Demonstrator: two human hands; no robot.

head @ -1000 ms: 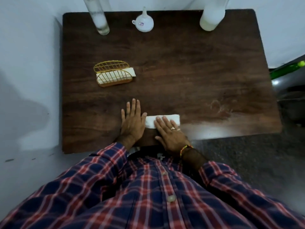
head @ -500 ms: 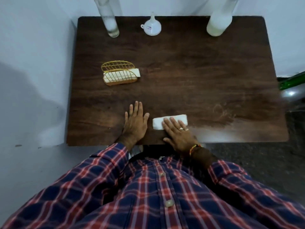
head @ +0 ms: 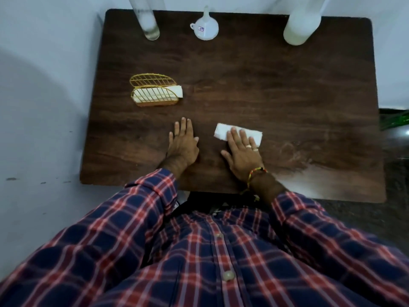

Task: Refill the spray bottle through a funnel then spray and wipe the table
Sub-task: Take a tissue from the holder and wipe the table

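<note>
Fingers (head: 240, 135) of the right hand (head: 242, 155) lie flat, pressing a folded white tissue (head: 221, 131) onto the tabletop (head: 265, 89). Left hand (head: 182, 145) rests open, palm down, just beside. Funnel (head: 204, 27) and spray bottle (head: 298, 27) stand far beyond the fingertips.

Open tabletop (head: 265, 89) ahead; napkin holder (head: 155, 93) blocks the left.

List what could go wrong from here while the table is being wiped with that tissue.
1. The right hand presses a thin folded tissue flat; on the wet patch to its right it may soak and tear.
2. A long sweep toward the far edge could knock over the tall bottle, the funnel or the clear bottle.
3. The wire napkin holder looks light and could slide if brushed.
</note>
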